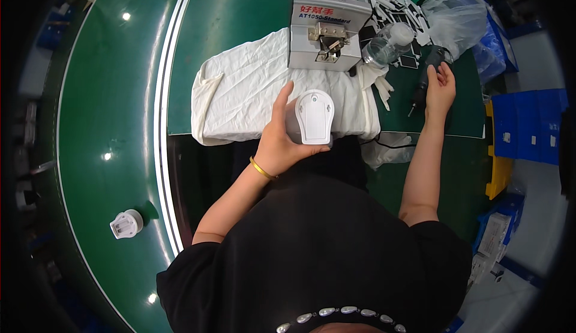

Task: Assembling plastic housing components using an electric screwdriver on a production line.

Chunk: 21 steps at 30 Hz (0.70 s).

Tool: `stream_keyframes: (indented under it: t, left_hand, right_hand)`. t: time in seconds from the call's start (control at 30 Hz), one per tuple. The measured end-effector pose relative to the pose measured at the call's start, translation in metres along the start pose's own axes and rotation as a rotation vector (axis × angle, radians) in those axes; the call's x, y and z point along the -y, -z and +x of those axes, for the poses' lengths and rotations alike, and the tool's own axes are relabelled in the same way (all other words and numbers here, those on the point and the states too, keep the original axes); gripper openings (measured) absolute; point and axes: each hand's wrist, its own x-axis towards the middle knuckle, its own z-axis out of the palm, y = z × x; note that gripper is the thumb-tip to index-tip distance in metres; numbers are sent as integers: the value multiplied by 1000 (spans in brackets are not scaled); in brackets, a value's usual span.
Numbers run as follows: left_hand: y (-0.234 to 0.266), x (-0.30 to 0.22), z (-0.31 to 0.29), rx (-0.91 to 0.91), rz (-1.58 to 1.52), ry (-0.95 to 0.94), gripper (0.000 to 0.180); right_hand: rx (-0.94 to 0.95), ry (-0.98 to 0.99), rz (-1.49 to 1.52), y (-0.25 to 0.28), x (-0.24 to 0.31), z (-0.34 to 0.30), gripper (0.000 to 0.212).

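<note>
White cloth (246, 87) on green table (240, 9)

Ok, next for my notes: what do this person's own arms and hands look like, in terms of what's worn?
Both the left hand and the right hand are ungloved. A smooth, narrow gold-coloured bangle circles the left wrist; none shows on the right. Plain black short sleeves end around the elbows, leaving the forearms uncovered.
</note>
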Motion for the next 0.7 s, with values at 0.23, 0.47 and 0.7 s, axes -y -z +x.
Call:
stream_keyframes:
  t: [0.23, 0.47, 0.7]
  left_hand:
    - [1, -20, 9, -110, -701, 157, 106]
    - [29, -12, 5, -188, -254, 69, 95]
    - [61, -30, 5, -97, 512, -194, 45]
  right_hand:
    - [1301, -243, 591, -12, 114, -138, 52]
    - [1295, -330, 609, -32, 130, -146, 57]
    - [1319, -219, 646, -58, 139, -153, 52]
